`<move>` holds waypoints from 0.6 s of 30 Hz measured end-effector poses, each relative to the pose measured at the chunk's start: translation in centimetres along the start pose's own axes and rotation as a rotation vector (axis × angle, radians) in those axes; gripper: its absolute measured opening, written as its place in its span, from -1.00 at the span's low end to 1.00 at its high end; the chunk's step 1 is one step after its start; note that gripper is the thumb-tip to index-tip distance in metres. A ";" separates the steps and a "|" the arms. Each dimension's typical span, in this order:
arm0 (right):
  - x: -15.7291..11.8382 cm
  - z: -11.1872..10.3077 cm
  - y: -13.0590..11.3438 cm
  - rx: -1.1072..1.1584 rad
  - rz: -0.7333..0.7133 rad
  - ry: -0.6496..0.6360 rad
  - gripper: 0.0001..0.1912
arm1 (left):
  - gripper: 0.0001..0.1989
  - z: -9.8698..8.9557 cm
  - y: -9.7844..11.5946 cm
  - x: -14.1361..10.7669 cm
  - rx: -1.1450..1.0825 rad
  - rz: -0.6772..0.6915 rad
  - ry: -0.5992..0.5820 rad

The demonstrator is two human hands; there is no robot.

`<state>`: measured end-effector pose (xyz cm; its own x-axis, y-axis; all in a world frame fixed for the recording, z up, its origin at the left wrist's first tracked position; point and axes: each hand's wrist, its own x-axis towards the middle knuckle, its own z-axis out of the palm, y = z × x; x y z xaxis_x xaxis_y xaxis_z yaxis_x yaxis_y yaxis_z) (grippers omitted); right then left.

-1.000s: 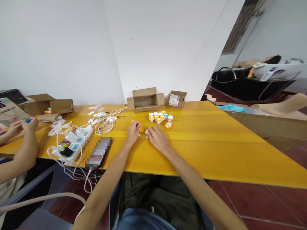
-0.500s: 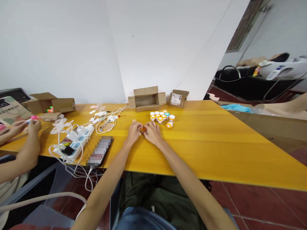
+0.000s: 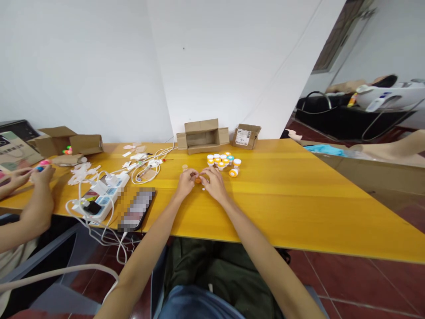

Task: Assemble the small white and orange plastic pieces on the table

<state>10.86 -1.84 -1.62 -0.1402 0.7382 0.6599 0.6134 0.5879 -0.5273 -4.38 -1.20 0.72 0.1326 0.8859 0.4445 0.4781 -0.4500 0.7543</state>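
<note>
My left hand (image 3: 186, 181) is closed, with its fingertips at a small round orange piece (image 3: 198, 180) just above the table. From the other side my right hand (image 3: 214, 180) meets it, thumb and fingers pinched close to the orange piece's top. What the right fingertips hold is too small to make out. A tiny white bit (image 3: 203, 189) lies below the right fingers. Beyond the left hand is a small pale translucent piece (image 3: 185, 167). Behind the right hand stands a group of small jars with white and orange lids (image 3: 221, 165); one orange-rimmed jar (image 3: 233, 173) lies tipped on its side.
An open cardboard box (image 3: 203, 137) and a smaller carton (image 3: 245, 136) stand by the wall. To the left are a phone (image 3: 141, 208), a power strip (image 3: 108, 199) and tangled white cables (image 3: 149, 170). A co-worker's hands (image 3: 41, 174) handle small coloured parts at far left.
My fingers have shifted around the orange piece, the right ones lifting slightly over its top. The tiny white bit now shows below them. The co-worker's hands have moved a little.
</note>
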 end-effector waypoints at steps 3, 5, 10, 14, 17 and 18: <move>0.1 0.2 0.4 0.075 -0.014 0.033 -0.84 | -0.91 0.1 0.0 0.0 -0.075 -0.030 0.028; 0.1 0.4 0.6 0.113 -0.013 0.040 -0.84 | -0.93 0.2 0.1 0.0 -0.116 -0.045 0.037; 0.1 0.6 0.9 0.133 -0.013 0.046 -0.85 | -0.94 0.3 0.1 0.0 -0.181 -0.088 0.044; 0.1 0.4 0.8 0.083 -0.036 0.054 -0.83 | -0.92 0.3 0.1 0.0 -0.216 -0.118 0.047; 0.1 0.2 0.4 0.021 -0.072 0.049 -0.81 | -0.90 0.3 0.1 0.0 -0.238 -0.145 0.057; 0.1 0.1 0.3 -0.002 -0.087 0.043 -0.80 | -0.89 0.3 0.1 0.0 -0.242 -0.157 0.059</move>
<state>10.94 -1.55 -1.79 -0.1595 0.6696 0.7254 0.6016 0.6485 -0.4663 -4.03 -1.23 0.64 0.0191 0.9418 0.3355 0.2668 -0.3282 0.9061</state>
